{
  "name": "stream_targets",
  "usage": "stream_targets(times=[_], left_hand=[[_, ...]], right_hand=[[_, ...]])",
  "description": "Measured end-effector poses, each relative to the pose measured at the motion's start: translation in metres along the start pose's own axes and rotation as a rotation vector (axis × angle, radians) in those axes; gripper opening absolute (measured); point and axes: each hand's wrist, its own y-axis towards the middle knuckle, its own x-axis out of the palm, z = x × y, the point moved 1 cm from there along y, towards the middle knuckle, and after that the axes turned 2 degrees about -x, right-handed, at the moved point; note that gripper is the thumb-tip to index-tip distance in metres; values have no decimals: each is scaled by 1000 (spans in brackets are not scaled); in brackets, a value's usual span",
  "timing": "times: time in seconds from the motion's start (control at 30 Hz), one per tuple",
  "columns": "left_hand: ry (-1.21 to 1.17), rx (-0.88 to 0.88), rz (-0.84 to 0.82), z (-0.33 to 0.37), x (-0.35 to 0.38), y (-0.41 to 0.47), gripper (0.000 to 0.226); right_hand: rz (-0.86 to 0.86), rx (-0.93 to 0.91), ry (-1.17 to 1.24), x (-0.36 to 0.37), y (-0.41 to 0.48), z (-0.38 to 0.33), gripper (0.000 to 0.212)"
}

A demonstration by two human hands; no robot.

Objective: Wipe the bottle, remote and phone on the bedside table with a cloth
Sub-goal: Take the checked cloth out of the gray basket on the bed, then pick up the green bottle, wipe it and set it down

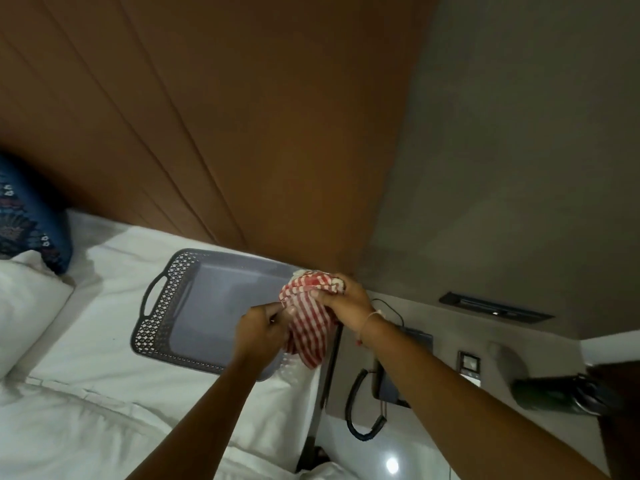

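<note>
Right hand (341,299): fingers clamped over the bunched top of the red-checked cloth (309,317).
Left hand (261,329): fingers pinched on the cloth's lower edge.
Cloth: held above the grey tray (162,306) on the bed (86,393).
Phone (388,386): on the bench (446,358), under the right forearm.
Bottle (550,393): dark, lying at the bench's right.

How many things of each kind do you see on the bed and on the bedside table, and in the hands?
Tray: 1
Cloth: 1
Phone: 1
Remote: 1
Bottle: 1
White pillow: 1
Blue cushion: 1
Total: 7

The left hand and right hand both hold the cloth.
</note>
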Motion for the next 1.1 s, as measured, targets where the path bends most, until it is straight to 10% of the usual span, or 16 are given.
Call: stream_targets(times=[0.67, 0.8, 0.97, 1.1], left_hand=[[-22, -39, -779, 154, 386, -155, 20], [19, -163, -940, 144, 448, -156, 49], [81, -35, -723, 156, 493, -125, 114], [36, 104, -737, 182, 529, -100, 124]], right_hand=[[626, 412, 509, -350, -240, 244, 34], [677, 447, 553, -381, -268, 299, 24], [796, 431, 592, -408, -294, 346, 45], [869, 411, 671, -417, -306, 367, 37]])
